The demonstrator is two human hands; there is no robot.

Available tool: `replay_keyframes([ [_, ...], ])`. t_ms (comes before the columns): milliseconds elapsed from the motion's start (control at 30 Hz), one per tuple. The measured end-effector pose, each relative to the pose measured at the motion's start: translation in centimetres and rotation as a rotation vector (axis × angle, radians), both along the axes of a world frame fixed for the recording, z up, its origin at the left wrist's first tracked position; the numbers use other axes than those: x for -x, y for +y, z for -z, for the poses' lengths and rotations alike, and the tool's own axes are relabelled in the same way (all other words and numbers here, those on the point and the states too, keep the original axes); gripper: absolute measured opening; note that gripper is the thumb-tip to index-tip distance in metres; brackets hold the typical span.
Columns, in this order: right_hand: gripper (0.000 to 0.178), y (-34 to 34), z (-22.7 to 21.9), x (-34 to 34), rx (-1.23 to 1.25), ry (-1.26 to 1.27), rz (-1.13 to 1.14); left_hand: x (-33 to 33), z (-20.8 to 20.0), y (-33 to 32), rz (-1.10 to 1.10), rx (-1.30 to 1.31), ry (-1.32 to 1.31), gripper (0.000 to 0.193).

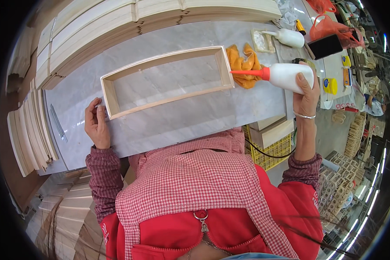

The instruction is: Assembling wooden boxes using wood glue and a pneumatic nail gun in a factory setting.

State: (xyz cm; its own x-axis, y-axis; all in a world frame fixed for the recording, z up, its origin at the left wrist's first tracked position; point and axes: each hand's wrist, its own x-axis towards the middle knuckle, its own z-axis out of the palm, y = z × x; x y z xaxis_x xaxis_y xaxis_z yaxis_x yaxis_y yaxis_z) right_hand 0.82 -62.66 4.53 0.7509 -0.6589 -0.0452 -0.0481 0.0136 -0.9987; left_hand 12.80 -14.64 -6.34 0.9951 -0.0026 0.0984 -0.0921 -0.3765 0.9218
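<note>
A long rectangular wooden frame (169, 98) stands on the grey marbled tabletop, its middle showing the bare surface. My right hand (307, 93) is wrapped round a white squeeze bottle (286, 77) with a red cap and long red nozzle. The bottle lies level, and its nozzle tip meets or nearly meets the top edge of the frame's right end. Beside the frame's left end is my left hand (97, 123), fingers loosely bent and thumb apart, with nothing visible in it. Whether its fingertips touch the wood is unclear. An orange cloth (243, 60) lies crumpled behind the nozzle.
Stacked wooden strips (160, 19) line the back of the table, and more strips (32, 130) lie at the left. A second white bottle (290, 38), a dark phone-like slab (325, 46) and a yellow jar (330, 86) sit at the right. A yellow crate (271, 151) stands below the table edge.
</note>
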Motion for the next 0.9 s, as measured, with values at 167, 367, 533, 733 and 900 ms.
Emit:
replay_keyframes([
  [167, 0.041, 0.7, -0.1, 2.5, -0.004, 0.004, 0.015, -0.1, 0.0, -0.2, 0.006, -0.001, -0.011, 0.027],
  [367, 0.044, 3.5, -0.3, 2.4, -0.089, -0.031, 0.031, 0.1, 0.0, 0.2, -0.045, -0.001, -0.041, 0.025],
  [533, 0.049, 9.7, -0.8, -2.1, -0.155, -0.028, -0.127, 0.0, -0.7, -1.2, -0.099, -0.011, -0.011, 0.023],
  [733, 0.05, 19.3, -1.2, -6.9, -0.021, 0.049, -0.366, 0.1, -0.6, -0.6, -0.09, 0.113, -0.075, 0.023],
  [900, 0.049, 22.2, -1.4, -8.3, -0.007, 0.061, -0.436, 0.0, -0.8, -0.3, -0.087, 0.147, -0.108, 0.023],
])
